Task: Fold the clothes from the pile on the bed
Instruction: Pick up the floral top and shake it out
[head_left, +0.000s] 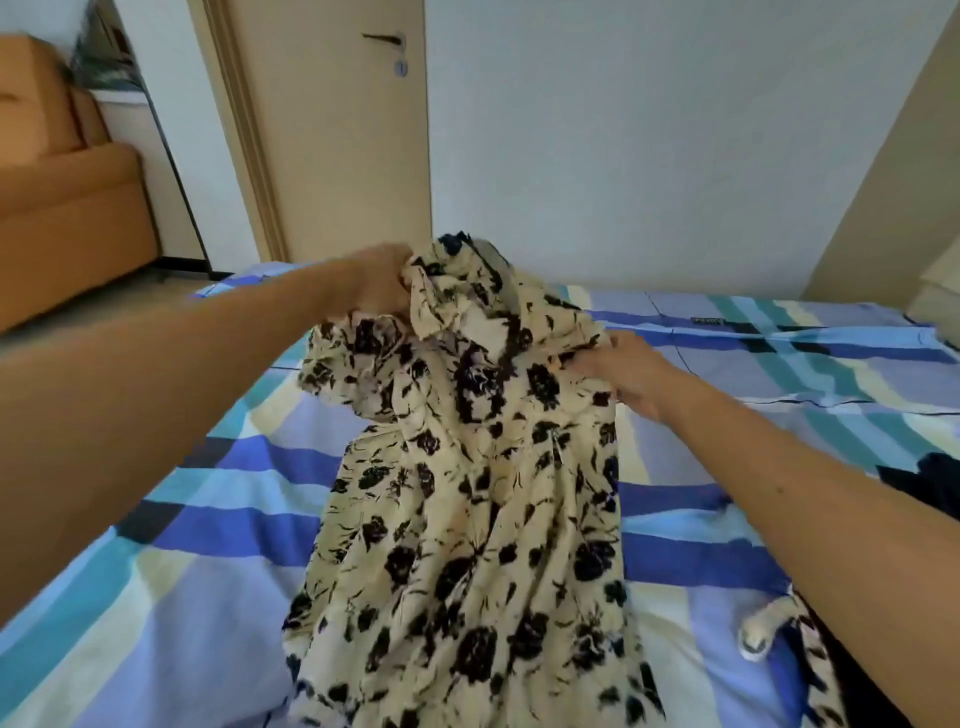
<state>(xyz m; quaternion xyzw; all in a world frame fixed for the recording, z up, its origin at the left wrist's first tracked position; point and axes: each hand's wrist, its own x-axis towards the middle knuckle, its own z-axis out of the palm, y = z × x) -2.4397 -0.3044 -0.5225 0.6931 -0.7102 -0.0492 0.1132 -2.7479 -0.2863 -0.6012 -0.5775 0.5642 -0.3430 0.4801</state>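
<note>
Lying lengthwise down the centre of the frame, a cream dress (467, 519) with black flowers is spread on the striped bed (208, 519). Its upper end is held off the sheet. The left hand (382, 280), just above centre, is curled tight round a bunched fold at the top left of the dress. The right hand (623, 371), right of centre, is closed on the cloth at the opposite side, fingers bent. More clothes (810, 649) are seen at the lower right edge.
</note>
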